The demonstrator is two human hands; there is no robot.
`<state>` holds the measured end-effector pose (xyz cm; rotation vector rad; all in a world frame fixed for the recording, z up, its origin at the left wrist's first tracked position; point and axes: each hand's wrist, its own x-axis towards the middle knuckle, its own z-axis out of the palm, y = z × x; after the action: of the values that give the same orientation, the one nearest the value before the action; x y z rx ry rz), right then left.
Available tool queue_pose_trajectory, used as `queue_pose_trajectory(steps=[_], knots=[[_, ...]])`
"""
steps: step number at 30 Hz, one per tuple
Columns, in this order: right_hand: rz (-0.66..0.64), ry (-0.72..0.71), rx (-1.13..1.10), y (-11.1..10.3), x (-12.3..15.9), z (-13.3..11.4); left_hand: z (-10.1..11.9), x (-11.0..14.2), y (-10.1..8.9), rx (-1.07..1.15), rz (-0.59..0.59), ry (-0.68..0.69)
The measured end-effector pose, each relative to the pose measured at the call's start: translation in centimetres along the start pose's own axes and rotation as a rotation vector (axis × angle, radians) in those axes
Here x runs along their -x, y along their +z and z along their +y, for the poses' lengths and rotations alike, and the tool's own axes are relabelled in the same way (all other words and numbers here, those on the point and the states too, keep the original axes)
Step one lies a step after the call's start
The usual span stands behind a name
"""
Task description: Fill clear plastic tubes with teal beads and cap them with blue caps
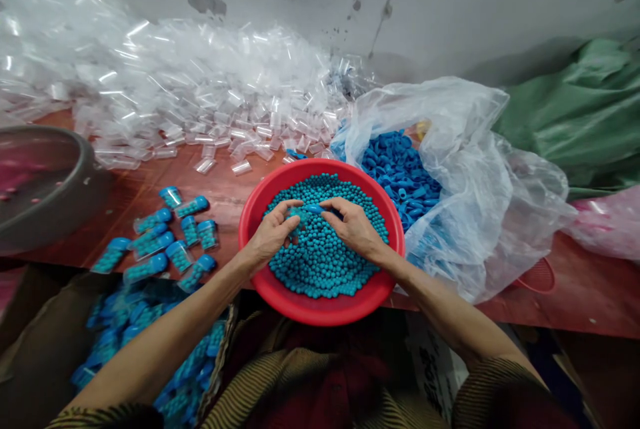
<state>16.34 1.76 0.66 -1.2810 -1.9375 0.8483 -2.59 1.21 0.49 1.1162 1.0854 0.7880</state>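
Note:
Both hands meet above a red basin (260, 292) filled with small teal beads (323, 269). Between the fingertips of my right hand (354, 225) is a blue plastic cap (314, 208). My left hand (273, 232) pinches a small clear plastic tube (302, 217) with teal beads showing in it, right against the cap. The tube's outline is hard to make out over the beads. To the right of the basin, many loose blue caps (400, 172) lie in an open clear plastic bag (460, 142).
A large heap of clear tubes (200, 82) lies along the wall. Several capped, bead-filled tubes (150, 242) lie on the red table (575, 289) to the left, near a grey tub (85, 175). More fill a cardboard box (45, 329) below. Green sheeting (580, 115) stands at right.

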Motion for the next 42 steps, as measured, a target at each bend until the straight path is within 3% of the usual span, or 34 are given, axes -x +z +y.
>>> queue_pose_trajectory(steps=[7, 9, 13, 16, 25, 33, 37, 42], knots=[[-0.342, -0.267, 0.559, -1.4, -2.1, 3.3, 0.2, 0.0, 0.0, 0.010, 0.058, -0.060], [-0.280, -0.206, 0.623, -2.0, -2.6, 4.0, 0.3, 0.0, -0.1, 0.035, 0.111, -0.075], [-0.051, 0.089, 0.561, -3.5, -2.7, 4.1, 0.3, -0.1, -0.2, 0.069, 0.148, -0.092], [-0.101, 0.237, 0.610, -3.7, -2.6, 3.4, 0.2, -0.3, -0.3, 0.090, 0.140, -0.102], [-0.319, 0.297, 0.827, 0.7, -3.8, 1.5, 0.2, -0.1, -0.3, 0.104, 0.137, -0.106], [-0.510, 0.063, 0.764, 5.6, -2.4, 1.2, -0.1, -0.3, -0.4, 0.148, 0.149, -0.084], [-0.565, -0.033, 0.688, 6.1, -1.0, 1.4, -0.1, -0.3, -0.4, 0.141, 0.153, -0.080], [-0.598, 0.003, 0.638, 4.7, 0.0, 2.1, 0.0, 0.0, -0.3, 0.127, 0.039, -0.054]])
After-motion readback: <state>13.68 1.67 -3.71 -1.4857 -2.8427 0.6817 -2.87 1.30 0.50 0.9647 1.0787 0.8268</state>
